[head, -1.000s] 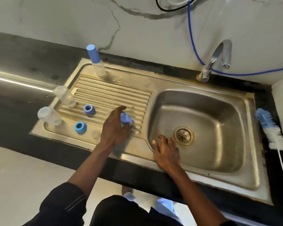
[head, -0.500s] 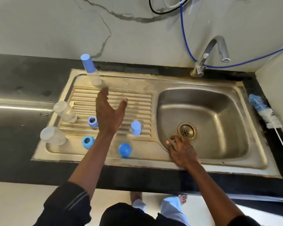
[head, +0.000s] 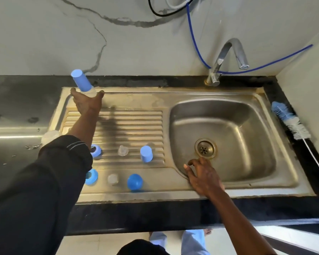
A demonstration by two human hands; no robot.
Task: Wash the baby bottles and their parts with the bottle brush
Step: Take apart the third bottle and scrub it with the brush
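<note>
Head view: left hand (head: 87, 104) grips the cap-up bottle (head: 81, 80) at eleven o'clock; right hand (head: 203, 178), spread empty on the sink (head: 173, 193) rim, is nearer the brush (head: 291, 124) at three o'clock.

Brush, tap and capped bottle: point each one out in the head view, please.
brush (head: 293, 124), head view, on the white bristles.
tap (head: 222, 54), head view, on the rising neck of the spout.
capped bottle (head: 81, 80), head view, on the side of its blue cap.
</note>
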